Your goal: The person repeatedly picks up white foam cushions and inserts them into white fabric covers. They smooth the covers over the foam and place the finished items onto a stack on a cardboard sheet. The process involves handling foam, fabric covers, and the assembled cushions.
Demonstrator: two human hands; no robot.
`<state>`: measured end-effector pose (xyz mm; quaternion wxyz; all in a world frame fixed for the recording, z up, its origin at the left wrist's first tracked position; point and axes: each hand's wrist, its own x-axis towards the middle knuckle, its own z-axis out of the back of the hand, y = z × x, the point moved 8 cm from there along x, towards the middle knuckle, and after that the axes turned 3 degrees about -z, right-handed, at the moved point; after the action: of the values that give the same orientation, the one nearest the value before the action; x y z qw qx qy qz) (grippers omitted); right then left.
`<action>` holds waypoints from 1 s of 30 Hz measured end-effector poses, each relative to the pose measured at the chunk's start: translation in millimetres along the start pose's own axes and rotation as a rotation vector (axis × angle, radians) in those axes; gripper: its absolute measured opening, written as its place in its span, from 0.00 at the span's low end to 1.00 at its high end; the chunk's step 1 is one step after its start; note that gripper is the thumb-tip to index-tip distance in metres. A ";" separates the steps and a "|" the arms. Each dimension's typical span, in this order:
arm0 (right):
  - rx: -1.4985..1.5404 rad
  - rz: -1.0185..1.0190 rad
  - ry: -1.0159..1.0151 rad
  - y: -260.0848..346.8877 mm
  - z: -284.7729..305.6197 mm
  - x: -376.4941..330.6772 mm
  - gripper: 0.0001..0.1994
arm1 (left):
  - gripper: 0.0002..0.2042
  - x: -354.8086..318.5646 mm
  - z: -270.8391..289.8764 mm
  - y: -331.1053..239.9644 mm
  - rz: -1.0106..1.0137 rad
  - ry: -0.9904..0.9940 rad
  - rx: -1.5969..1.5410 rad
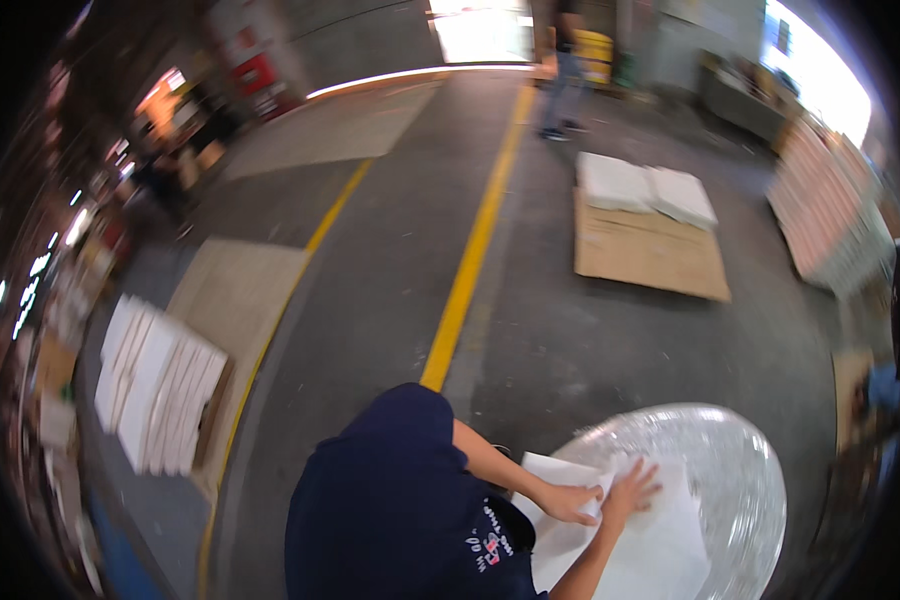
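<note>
Left hand (573,503): on white sheeting (665,548), cannot tell if pinching
Right hand (631,490): spread on the sheeting
Beneath the sheeting: film-wrapped round top (745,490)

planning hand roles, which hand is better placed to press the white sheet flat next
Probably the right hand: it is spread open over the white sheet. The left hand looks more curled, near a folded-looking part.

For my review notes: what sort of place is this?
Probably a factory or warehouse: yellow lines mark the dark floor, a bulky white stack stands at the left, and white bundles lie on brown board.
</note>
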<state>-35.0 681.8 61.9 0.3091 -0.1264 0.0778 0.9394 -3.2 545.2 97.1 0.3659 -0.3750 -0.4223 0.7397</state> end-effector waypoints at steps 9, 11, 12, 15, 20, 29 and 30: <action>-0.066 -0.022 0.012 31.5 -11.9 -30.2 0.29 | 0.19 -56.5 90.9 89.3 0.091 -0.024 0.323; -0.064 -0.049 -0.009 18.2 -10.0 -20.7 0.29 | 0.18 -55.0 105.9 67.7 0.061 -0.239 0.561; -0.029 -0.035 0.003 19.4 -9.1 -22.5 0.28 | 0.18 -56.3 107.1 57.9 0.049 -0.341 0.670; 0.346 0.090 -0.056 30.2 3.1 -26.8 0.25 | 0.19 -47.9 60.6 29.3 -0.235 -0.349 0.243; 0.931 0.116 -0.474 -70.0 21.6 -58.6 0.24 | 0.29 -62.6 0.5 26.8 -0.518 0.023 0.643; 0.028 -0.899 -0.321 -211.6 -49.0 -270.1 0.31 | 0.24 -10.0 24.1 35.3 -0.307 0.132 0.698; 0.060 -0.993 -0.289 -217.4 -58.3 -285.1 0.31 | 0.23 -1.6 26.8 32.1 -0.308 0.082 0.723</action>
<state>328.1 681.9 72.8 0.7286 -0.0082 -0.0081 0.6849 -32.8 522.4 78.2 0.5976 -0.1835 -0.1710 0.7615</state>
